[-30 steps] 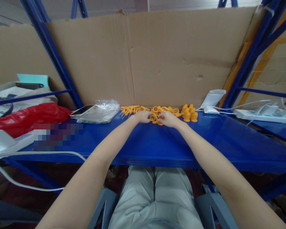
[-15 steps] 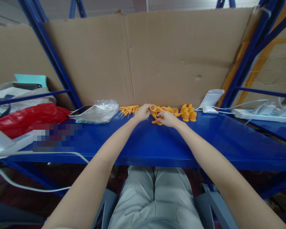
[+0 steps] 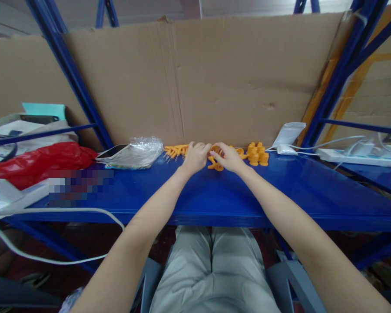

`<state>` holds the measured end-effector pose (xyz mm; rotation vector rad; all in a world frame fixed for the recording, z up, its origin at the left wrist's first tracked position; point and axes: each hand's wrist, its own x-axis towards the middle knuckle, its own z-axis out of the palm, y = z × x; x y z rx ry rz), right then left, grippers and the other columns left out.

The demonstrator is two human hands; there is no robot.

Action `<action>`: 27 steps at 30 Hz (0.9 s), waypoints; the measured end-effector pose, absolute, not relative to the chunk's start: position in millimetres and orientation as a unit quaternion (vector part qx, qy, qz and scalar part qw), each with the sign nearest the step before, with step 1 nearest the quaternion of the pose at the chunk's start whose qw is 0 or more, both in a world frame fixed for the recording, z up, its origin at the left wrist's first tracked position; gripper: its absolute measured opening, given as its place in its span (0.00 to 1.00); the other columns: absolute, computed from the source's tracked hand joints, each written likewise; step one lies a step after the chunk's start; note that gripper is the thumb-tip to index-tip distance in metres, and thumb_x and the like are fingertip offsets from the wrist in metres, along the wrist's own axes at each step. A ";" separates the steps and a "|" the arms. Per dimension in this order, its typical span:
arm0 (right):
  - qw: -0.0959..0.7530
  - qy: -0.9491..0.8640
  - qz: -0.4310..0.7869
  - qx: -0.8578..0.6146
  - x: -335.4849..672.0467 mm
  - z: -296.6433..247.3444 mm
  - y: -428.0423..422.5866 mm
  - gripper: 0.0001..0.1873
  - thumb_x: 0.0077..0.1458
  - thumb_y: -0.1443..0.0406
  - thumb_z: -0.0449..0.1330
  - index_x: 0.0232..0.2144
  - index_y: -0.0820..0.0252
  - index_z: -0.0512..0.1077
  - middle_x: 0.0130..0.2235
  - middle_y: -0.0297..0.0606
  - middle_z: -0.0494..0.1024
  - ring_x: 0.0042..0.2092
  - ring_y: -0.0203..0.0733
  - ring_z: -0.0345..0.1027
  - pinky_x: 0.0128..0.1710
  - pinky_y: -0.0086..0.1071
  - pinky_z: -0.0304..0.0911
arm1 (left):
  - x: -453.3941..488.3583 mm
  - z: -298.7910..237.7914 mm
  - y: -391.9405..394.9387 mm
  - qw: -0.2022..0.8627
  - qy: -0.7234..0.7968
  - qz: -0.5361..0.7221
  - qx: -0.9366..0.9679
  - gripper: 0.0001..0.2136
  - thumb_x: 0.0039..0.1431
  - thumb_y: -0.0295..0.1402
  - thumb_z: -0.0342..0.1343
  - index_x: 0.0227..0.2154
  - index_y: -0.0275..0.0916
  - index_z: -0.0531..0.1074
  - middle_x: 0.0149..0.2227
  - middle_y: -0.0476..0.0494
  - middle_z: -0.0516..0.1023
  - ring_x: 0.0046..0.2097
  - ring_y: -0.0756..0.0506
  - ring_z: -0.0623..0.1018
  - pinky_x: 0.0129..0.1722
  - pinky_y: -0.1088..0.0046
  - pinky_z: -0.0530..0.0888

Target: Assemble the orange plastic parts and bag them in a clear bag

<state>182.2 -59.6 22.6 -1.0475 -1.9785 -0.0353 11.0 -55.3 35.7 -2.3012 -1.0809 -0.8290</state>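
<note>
My left hand point(image 3: 197, 156) is closed, its fingertips at the side of an orange plastic cup-ended piece point(image 3: 215, 149). From the right, my right hand point(image 3: 230, 157) curls its thumb and fingers about the same piece; the fingers partly hide it. Just below lies another orange plastic piece point(image 3: 216, 165) on the blue shelf point(image 3: 215, 195). To the left of my left hand is a row of orange-handled corkscrews point(image 3: 176, 151) with metal spirals. Beyond my right hand lies an orange cup-ended part point(image 3: 240, 151), beside a cluster of upright orange plastic bodies point(image 3: 258, 154).
A clear plastic bag point(image 3: 143, 152) and a tablet-like device point(image 3: 114, 152) lie to the left, near a red plastic bag point(image 3: 39, 163). A cardboard wall point(image 3: 231, 78) closes the back. White cables and a power strip point(image 3: 358, 157) are at the right.
My left hand has moved slightly right and turned. My right hand has risen from the lower pieces to the cup-ended piece, and the hands are closer together.
</note>
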 end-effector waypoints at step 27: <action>0.388 -0.798 -0.061 -0.458 198.9 29.7 -55.6 0.16 0.56 0.58 0.58 0.44 0.60 0.70 0.38 0.42 0.80 0.37 0.46 0.73 0.38 0.35 0.63 | -15.5 31.5 -40.4 0.150 -0.475 -0.392 -0.773 0.08 0.60 0.31 0.57 0.42 0.41 0.76 0.57 0.37 0.72 0.58 0.37 0.71 0.56 0.56 0.67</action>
